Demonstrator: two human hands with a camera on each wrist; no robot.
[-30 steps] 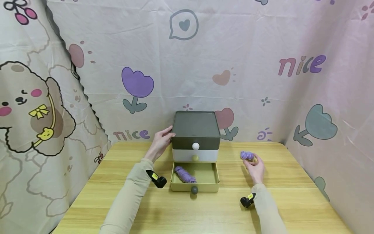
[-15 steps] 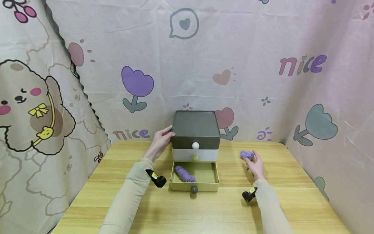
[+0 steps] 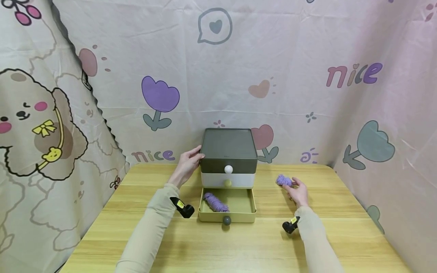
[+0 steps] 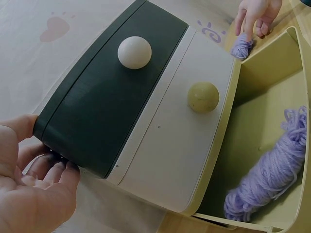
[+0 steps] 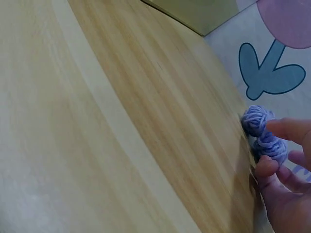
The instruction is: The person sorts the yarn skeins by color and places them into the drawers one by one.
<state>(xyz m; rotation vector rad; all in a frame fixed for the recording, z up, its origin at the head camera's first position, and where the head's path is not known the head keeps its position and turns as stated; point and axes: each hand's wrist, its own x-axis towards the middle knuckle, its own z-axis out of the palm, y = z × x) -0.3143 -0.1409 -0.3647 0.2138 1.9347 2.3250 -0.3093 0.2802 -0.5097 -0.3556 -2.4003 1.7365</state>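
Note:
My left hand [image 3: 186,166] holds the upper left corner of a small three-tier drawer unit [image 3: 228,146], its thumb at the dark top edge and its fingers curled against the side [image 4: 41,182]. The unit's bottom yellow-green drawer [image 3: 244,218] is pulled out, and a long skein of purple yarn [image 3: 216,203] lies slantwise in it at the left. Right of the unit, my right hand [image 3: 298,191] pinches a second, shorter purple yarn skein [image 5: 257,121] between thumb and fingers, low over the table. That skein is narrowed at its middle.
The dark top drawer has a white knob [image 3: 228,169], and the white middle drawer has a yellow-green knob [image 4: 203,97]; both are closed. A dark knob [image 3: 227,220] sits on the bottom drawer. Behind the wooden table [image 3: 273,242] hangs a printed cloth [image 3: 218,76].
My right hand first shifts its grip on the yarn, then the skein moves slightly left with the fingers. My left hand stays at the drawer unit.

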